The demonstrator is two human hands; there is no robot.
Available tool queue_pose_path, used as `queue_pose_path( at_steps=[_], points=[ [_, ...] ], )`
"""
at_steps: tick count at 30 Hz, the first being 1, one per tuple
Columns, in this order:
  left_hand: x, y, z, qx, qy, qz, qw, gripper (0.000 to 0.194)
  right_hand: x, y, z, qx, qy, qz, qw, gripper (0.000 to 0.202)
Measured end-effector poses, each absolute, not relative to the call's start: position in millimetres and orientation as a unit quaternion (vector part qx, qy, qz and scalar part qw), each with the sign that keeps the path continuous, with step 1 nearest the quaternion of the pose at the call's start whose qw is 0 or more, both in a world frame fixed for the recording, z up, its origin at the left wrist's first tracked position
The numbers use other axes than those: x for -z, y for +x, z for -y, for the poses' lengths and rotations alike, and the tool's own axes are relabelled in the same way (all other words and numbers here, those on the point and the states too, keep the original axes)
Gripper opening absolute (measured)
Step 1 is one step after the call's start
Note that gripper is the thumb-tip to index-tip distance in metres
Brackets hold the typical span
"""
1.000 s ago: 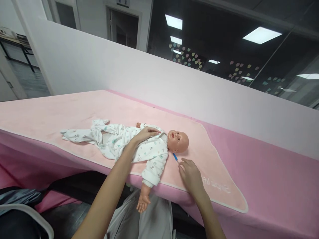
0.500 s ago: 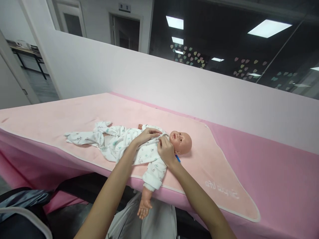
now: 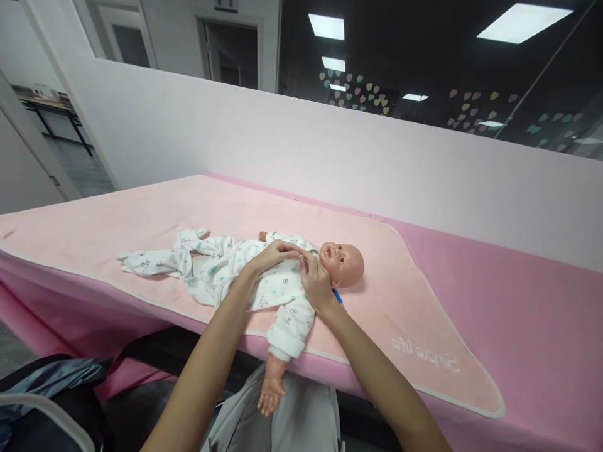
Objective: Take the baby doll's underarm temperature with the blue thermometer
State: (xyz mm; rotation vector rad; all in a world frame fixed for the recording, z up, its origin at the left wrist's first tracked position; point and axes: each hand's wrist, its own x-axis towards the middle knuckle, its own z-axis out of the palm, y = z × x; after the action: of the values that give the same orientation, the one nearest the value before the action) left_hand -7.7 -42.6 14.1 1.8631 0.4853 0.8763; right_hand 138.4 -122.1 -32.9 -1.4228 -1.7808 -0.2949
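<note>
A baby doll (image 3: 346,264) lies on its back with its head to the right, dressed in a white printed outfit (image 3: 277,285). My left hand (image 3: 277,252) rests on the chest, its fingers bent at the front edge of the outfit near the neck. My right hand (image 3: 315,276) is closed beside it, thumb and fingers pinching at the same edge; the small part between the fingertips is hidden. The fingertips of both hands nearly meet. One doll arm (image 3: 272,383) hangs over the table's front edge. The legs of the outfit stretch out to the left.
A pale pink mat (image 3: 400,301) covers a darker pink cloth (image 3: 527,301). A small blue item (image 3: 337,295) lies under the doll's neck. Behind stands a white low wall (image 3: 330,150). A dark bag (image 3: 51,402) is at lower left.
The view has tilted and shifted slightly. My hands stay at the doll's neckline, with the fingertips of my right hand now a little higher and closer to my left.
</note>
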Motion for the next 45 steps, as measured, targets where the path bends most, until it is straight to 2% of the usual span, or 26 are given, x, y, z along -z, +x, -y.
queue_pose_path(
  at_steps=[7,13,18,22,28,35,45],
  points=[
    [-15,-7,49,-0.354,0.763,-0.224,0.493,0.034,31,137,123,0.183,-0.544,0.706,0.414,0.033],
    [-15,-8,51,-0.354,0.748,-0.251,0.503,0.040,28,136,119,0.234,-0.473,0.699,0.482,0.026],
    [-15,-9,52,-0.345,0.762,-0.258,0.483,0.039,27,135,119,0.249,-0.448,0.700,0.496,0.024],
    [-15,-9,55,-0.354,0.789,-0.250,0.436,0.029,29,135,118,0.244,-0.456,0.698,0.496,0.022],
    [-13,-10,55,-0.350,0.821,-0.240,0.382,0.027,36,137,117,0.231,-0.471,0.706,0.476,0.028],
    [-8,-7,54,-0.395,0.797,-0.256,0.378,0.024,34,135,119,0.239,-0.461,0.699,0.492,0.026],
    [-14,-7,58,-0.368,0.804,-0.259,0.389,0.022,29,131,122,0.230,-0.445,0.695,0.516,0.028]
  ],
)
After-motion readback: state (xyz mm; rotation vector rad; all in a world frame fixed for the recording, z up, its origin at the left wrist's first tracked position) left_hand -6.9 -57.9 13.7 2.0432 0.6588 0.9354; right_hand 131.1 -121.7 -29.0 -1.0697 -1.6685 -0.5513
